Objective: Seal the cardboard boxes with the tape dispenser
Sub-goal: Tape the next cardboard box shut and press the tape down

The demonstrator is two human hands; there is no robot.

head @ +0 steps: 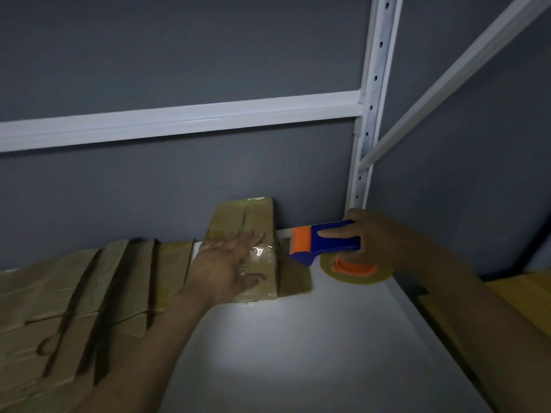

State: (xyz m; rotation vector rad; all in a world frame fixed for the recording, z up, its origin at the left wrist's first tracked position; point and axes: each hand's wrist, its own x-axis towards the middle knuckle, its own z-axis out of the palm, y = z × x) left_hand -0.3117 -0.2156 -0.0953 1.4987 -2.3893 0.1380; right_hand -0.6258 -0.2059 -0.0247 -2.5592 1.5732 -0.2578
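So left hand [229, 263] was spread flat on the small box [256, 216], right hand [378, 236] wrapped around the tape dispenser [343, 245] beside it. Looked mid-taping; next up, probably tearing the strip.

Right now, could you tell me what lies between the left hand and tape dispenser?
Head view: only the cardboard box, its taped top, lies between left hand and tape dispenser.
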